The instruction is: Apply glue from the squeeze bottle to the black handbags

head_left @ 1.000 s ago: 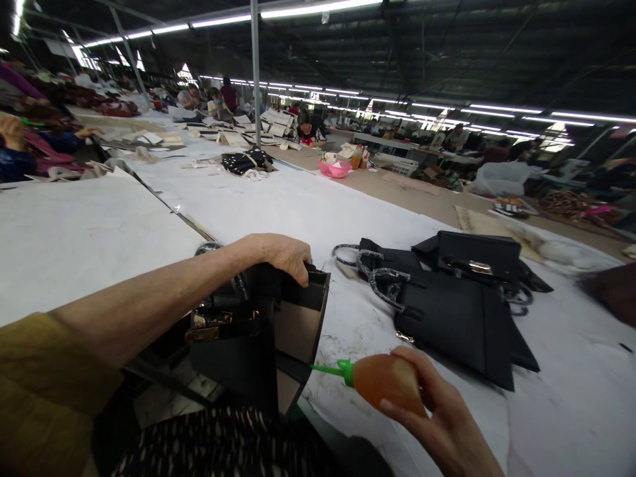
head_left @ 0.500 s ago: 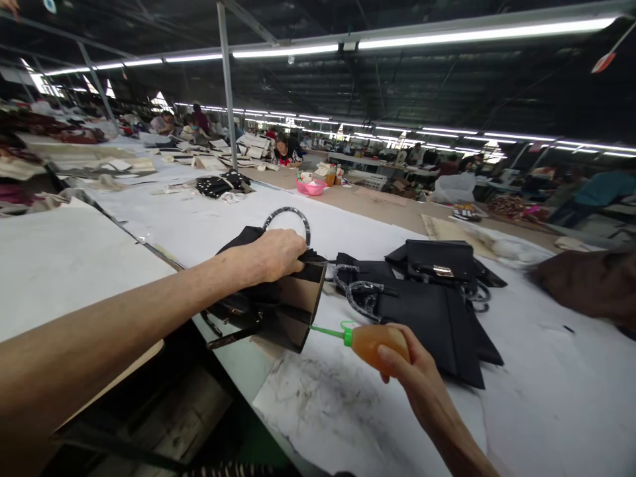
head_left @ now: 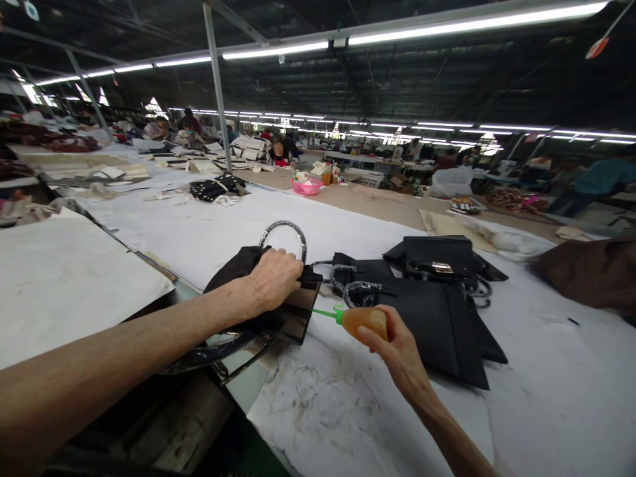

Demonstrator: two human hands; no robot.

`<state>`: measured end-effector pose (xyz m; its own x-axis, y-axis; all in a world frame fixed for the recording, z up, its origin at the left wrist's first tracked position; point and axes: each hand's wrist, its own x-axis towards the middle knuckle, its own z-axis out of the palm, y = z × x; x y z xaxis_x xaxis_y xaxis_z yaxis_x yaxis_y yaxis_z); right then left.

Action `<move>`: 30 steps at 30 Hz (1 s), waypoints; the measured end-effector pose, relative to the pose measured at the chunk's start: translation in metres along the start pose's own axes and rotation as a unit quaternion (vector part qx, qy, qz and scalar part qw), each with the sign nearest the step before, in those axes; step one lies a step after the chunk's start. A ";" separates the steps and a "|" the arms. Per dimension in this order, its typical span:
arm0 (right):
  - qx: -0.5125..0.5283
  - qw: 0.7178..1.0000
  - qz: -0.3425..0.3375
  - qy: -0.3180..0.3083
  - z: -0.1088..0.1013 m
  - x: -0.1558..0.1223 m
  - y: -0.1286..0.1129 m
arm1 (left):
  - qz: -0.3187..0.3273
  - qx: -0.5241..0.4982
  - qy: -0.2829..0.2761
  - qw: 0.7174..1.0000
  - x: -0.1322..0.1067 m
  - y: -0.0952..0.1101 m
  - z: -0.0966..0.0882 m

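Observation:
My left hand point(head_left: 276, 277) is closed on the upper edge of a black handbag point(head_left: 238, 262), its fingertips partly hidden behind the material. A looped handle point(head_left: 284, 225) in clear wrap rises behind that hand, and a brown inner panel point(head_left: 297, 319) faces right. In my right hand point(head_left: 397, 344) is a squeeze bottle point(head_left: 365, 323) of amber liquid, held on its side. Its thin green nozzle point(head_left: 325, 313) points left, with the tip at the right edge of the brown panel; whether it touches I cannot tell.
Black bag pieces point(head_left: 422, 318) with wrapped handles lie right of the bottle, beside a black flap piece with a gold clasp point(head_left: 441, 267). Stained white paper point(head_left: 322, 404) covers the near table. Farther back are a pink basin point(head_left: 307, 187) and dotted black fabric point(head_left: 217, 187). Other people work in the background.
The bag has tilted lower under my left hand, and less of its brown panel shows. My right hand has brought the bottle slightly left and up, its nozzle still by the panel's edge.

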<state>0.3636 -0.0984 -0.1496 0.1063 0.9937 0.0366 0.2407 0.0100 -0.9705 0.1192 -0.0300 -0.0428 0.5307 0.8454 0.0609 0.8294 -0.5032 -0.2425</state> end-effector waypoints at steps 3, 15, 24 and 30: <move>-0.023 1.000 -0.013 0.010 0.003 0.006 0.001 | 0.000 -0.004 -0.005 1.000 -0.001 0.002 0.000; -0.086 0.996 -0.015 0.002 0.012 0.012 0.020 | -0.012 -0.012 -0.015 1.000 -0.020 0.006 0.004; -0.105 0.994 -0.006 -0.013 0.012 0.010 0.016 | -0.025 -0.037 -0.024 0.999 -0.037 0.014 0.001; -0.096 0.995 -0.007 -0.024 0.012 0.005 0.012 | -0.027 -0.040 -0.009 0.999 -0.044 0.015 0.004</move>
<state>0.3552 -0.0922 -0.1644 0.0572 0.9978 0.0331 0.4220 0.0059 -0.9066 0.1081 -0.0739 -0.0528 0.4816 0.8746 0.0550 0.8687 -0.4682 -0.1618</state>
